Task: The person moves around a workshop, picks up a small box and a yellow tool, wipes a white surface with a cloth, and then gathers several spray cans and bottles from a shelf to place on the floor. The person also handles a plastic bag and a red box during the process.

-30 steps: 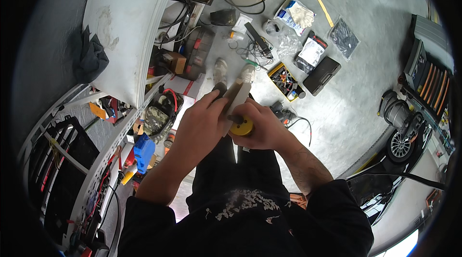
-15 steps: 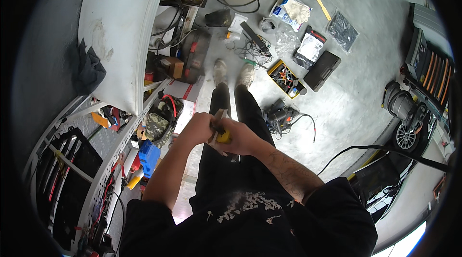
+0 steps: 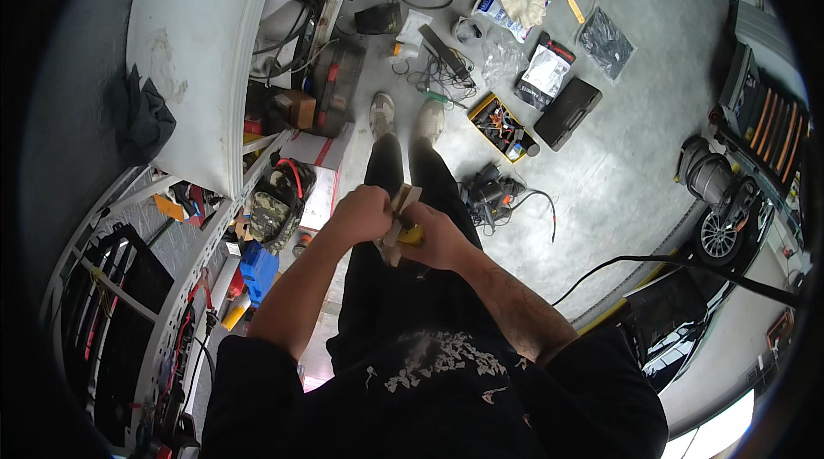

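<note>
Both hands are together in front of my legs. My left hand (image 3: pixel 366 213) is closed on one side of a pale, flat strip (image 3: pixel 409 197) that looks like wood or card. My right hand (image 3: pixel 442 240) wraps round a yellow-handled tool (image 3: pixel 413 235), pressed close against the strip. A dark part of the tool shows between the hands, but its exact kind cannot be made out. My fingers cover much of both things.
On the floor ahead lie a toolbox tray (image 3: pixel 501 128), a black case (image 3: pixel 567 114), a corded power tool (image 3: pixel 491 197) and tangled cables (image 3: pixel 433 77). A metal shelf rack (image 3: pixel 184 287) stands at left. A vacuum cleaner (image 3: pixel 709 169) and a car wheel (image 3: pixel 721 236) are at right.
The hands, still together, have shifted slightly right, and the pale strip has tilted a little. The floor things have slid up and left in view. Both grips look unchanged.
</note>
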